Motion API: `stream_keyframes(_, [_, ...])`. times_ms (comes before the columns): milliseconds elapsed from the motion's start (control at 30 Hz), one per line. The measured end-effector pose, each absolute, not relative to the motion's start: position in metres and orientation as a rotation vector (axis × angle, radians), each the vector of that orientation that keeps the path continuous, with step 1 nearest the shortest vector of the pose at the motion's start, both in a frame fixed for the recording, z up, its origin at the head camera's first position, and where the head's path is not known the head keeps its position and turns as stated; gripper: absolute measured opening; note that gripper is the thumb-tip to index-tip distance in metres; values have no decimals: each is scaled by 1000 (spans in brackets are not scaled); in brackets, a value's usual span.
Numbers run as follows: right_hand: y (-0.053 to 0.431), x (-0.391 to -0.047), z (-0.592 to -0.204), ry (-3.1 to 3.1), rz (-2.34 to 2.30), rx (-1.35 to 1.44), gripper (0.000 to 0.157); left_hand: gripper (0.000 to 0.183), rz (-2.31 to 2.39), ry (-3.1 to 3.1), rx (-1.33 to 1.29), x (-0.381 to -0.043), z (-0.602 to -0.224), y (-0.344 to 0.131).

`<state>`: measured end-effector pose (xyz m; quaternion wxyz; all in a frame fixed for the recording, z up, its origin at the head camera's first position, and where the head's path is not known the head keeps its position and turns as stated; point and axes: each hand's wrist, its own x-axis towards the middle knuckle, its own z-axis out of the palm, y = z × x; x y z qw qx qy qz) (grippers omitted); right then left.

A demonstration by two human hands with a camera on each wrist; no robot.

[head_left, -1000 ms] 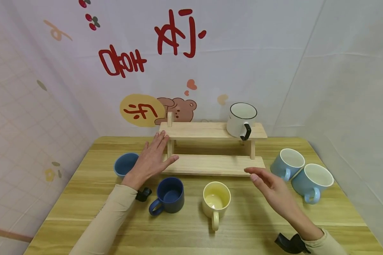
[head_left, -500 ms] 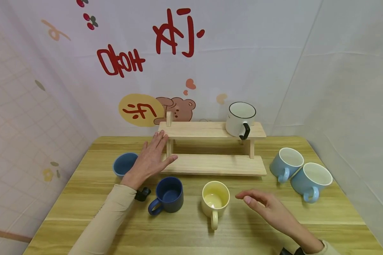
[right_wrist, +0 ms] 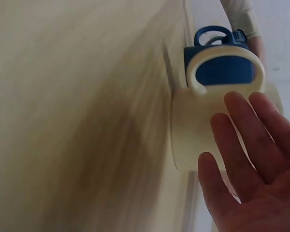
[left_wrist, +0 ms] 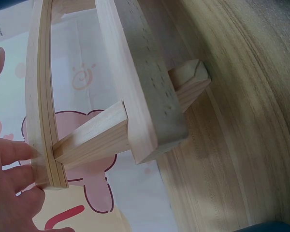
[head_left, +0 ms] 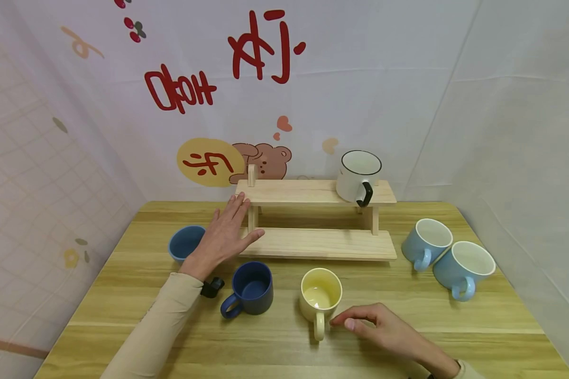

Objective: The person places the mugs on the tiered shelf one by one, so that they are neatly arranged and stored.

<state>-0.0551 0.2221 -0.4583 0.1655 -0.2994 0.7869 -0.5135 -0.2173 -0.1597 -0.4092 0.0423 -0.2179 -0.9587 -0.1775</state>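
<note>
- The right hand has come down and inward over the past second, from beside the rack's lower board to the near right side of the yellow mug. That puts the handle within easy reach, in my judgement.
- Its fingers are extended and slightly apart in the right wrist view, clamped on nothing; whether a fingertip touches the mug, I cannot tell.
- The yellow mug stands upright on the wood-grain table, its handle facing the person; inside, only a glossy bottom shows.
- Left of it, the navy mug stands upright, handle toward the near left, no contents showing.
- The left hand stays at the rack's left end, fingers straight on the upper board's edge, thumb spread away.
- Beside that wrist, a partly hidden blue cup shows a bare inner wall.
- At right, two light-blue mugs stand side by side, pale inside, with no contents visible.
- Farther back, the two-tier wooden rack bears a black-rimmed white mug on its upper right; its bottom is hidden.
</note>
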Motion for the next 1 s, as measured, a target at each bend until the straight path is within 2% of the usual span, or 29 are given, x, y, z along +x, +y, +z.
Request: stream_keyframes(1000, [190, -58, -474, 1777, -1639, -857, 30, 94, -510, -2919, -656, -218, -410, -159])
